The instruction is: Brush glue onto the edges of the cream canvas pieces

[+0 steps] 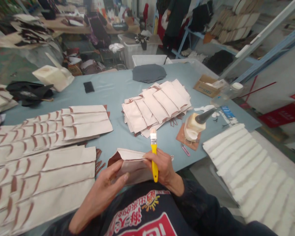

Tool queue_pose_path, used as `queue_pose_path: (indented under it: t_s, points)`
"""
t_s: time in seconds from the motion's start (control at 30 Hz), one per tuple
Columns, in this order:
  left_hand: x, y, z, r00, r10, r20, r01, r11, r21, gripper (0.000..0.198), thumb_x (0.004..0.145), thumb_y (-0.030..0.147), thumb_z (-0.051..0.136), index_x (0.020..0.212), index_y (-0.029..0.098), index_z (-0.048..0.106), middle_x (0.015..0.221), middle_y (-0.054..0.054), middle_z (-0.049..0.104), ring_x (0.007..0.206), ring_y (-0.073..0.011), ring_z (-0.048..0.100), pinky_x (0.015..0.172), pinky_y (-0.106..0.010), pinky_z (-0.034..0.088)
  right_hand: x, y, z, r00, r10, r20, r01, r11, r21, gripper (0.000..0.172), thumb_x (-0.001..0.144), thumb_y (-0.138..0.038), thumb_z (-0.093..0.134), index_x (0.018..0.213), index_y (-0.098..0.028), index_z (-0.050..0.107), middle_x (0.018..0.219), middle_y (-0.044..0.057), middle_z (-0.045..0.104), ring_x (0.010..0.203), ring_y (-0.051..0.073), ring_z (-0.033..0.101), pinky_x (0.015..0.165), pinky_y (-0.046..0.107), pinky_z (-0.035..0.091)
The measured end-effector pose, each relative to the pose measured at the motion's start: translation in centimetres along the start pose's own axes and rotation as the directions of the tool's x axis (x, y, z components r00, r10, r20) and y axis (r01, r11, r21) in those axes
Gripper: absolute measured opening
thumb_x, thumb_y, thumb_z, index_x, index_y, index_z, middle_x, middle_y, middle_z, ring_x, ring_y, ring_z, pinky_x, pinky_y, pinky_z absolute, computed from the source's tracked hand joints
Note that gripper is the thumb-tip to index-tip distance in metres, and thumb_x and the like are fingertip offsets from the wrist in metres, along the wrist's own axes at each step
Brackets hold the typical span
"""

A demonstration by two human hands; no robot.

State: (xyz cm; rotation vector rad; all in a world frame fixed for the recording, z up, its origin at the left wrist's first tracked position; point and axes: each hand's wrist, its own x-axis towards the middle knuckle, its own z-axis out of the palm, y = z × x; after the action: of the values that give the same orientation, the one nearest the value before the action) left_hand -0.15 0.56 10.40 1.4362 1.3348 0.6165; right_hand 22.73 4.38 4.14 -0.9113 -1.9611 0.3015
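Observation:
My right hand (166,168) is closed round a flat paintbrush (154,160) with a yellow handle, its bristles pointing up and away from me. The same hand also pinches the top edge of a folded cream fabric piece (137,172) with a brown inner side. At the left end of this piece, my left hand (108,185) holds it between thumb and fingers, the thumb on the near face. The piece is raised close to my body at the table's front edge. Beyond it lies a heap of similar cream pieces (162,101).
Overlapping rows of cream pieces (64,173) cover the left of the blue-grey table (108,88). To the right stand a cut-off glue container (193,126) on a brown board and a small cardboard box (206,86). White padded strips (250,167) lie at the right. Other people are farther back.

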Motion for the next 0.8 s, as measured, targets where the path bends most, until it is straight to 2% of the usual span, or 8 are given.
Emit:
queue_pose_path:
  t_s: [0.13,0.23,0.33,0.43,0.57,0.67,0.73,0.8]
  points:
    - [0.7,0.4,-0.7,0.999,0.038,-0.027,-0.035,0.996,0.084,0.028,0.094,0.041,0.060,0.093,0.017,0.075,0.087,-0.005,0.075,0.081,-0.0225,0.066,0.073,-0.030,0.053,0.8,0.2,-0.1,1.000,-0.030,0.006,0.030,0.999,-0.031,0.014,0.105,-0.027,0.057,0.098,-0.020,0.067,0.077,0.006,0.074,0.066,0.020,0.064,0.062,0.032,0.050]
    - [1.8,0.6,-1.4,0.994,0.000,0.108,0.015,0.990,-0.137,0.032,0.094,0.045,0.064,0.101,0.017,0.077,0.092,-0.005,0.077,0.084,-0.0218,0.067,0.081,-0.030,0.054,1.6,0.3,-0.3,0.999,-0.029,0.039,0.030,0.999,-0.040,0.023,0.107,-0.031,0.054,0.093,-0.020,0.069,0.072,0.005,0.072,0.063,0.018,0.063,0.060,0.030,0.048]
    - [3.1,0.5,-2.4,0.973,-0.053,0.224,0.139,0.912,-0.386,0.038,0.089,0.049,0.074,0.109,0.018,0.079,0.098,-0.005,0.080,0.087,-0.0206,0.068,0.086,-0.028,0.054,3.0,0.6,-0.6,0.992,0.049,0.117,-0.052,0.998,0.019,0.028,0.108,-0.035,0.054,0.091,-0.019,0.069,0.071,0.004,0.072,0.063,0.017,0.065,0.060,0.028,0.047]
    - [4.2,0.1,-3.4,0.968,-0.109,0.226,0.217,0.818,-0.533,0.044,0.084,0.052,0.081,0.111,0.018,0.081,0.098,-0.007,0.081,0.085,-0.0202,0.069,0.076,-0.025,0.053,4.7,1.2,-0.5,0.973,0.133,0.190,-0.161,0.977,0.138,0.028,0.106,-0.037,0.056,0.089,-0.019,0.069,0.074,0.003,0.073,0.063,0.014,0.066,0.060,0.025,0.047]
    - [5.0,0.1,-4.2,0.958,-0.132,0.253,0.268,0.723,-0.637,0.057,0.085,0.064,0.074,0.116,0.017,0.080,0.100,-0.011,0.082,0.088,-0.0263,0.072,0.077,-0.031,0.057,6.2,1.8,0.1,0.956,0.210,0.203,-0.247,0.953,0.177,0.028,0.105,-0.040,0.058,0.090,-0.019,0.070,0.072,0.000,0.072,0.060,0.012,0.064,0.059,0.023,0.045]
    - [4.8,0.7,-4.3,0.975,-0.107,0.195,0.198,0.815,-0.544,0.055,0.090,0.064,0.067,0.119,0.018,0.079,0.101,-0.010,0.082,0.091,-0.0272,0.073,0.080,-0.034,0.059,6.2,1.9,0.4,0.969,0.171,0.181,-0.200,0.967,0.159,0.027,0.106,-0.039,0.057,0.091,-0.019,0.070,0.072,0.000,0.072,0.061,0.012,0.065,0.060,0.023,0.047]
    - [4.1,1.1,-4.0,0.994,-0.015,0.107,0.048,0.948,-0.315,0.043,0.095,0.054,0.065,0.117,0.019,0.080,0.100,-0.008,0.082,0.091,-0.0259,0.073,0.082,-0.034,0.059,5.8,1.8,0.2,0.994,0.044,0.101,-0.056,0.992,0.110,0.025,0.106,-0.036,0.057,0.091,-0.020,0.069,0.073,0.002,0.073,0.063,0.014,0.066,0.061,0.025,0.049]
    - [3.2,1.3,-3.4,0.985,0.167,0.032,-0.167,0.986,-0.014,0.032,0.099,0.038,0.061,0.116,0.020,0.080,0.099,-0.007,0.082,0.089,-0.0243,0.072,0.084,-0.034,0.059,5.3,1.6,-0.2,0.990,-0.142,0.016,0.141,0.989,0.044,0.020,0.106,-0.032,0.057,0.096,-0.020,0.069,0.077,0.005,0.075,0.067,0.017,0.067,0.063,0.028,0.051]
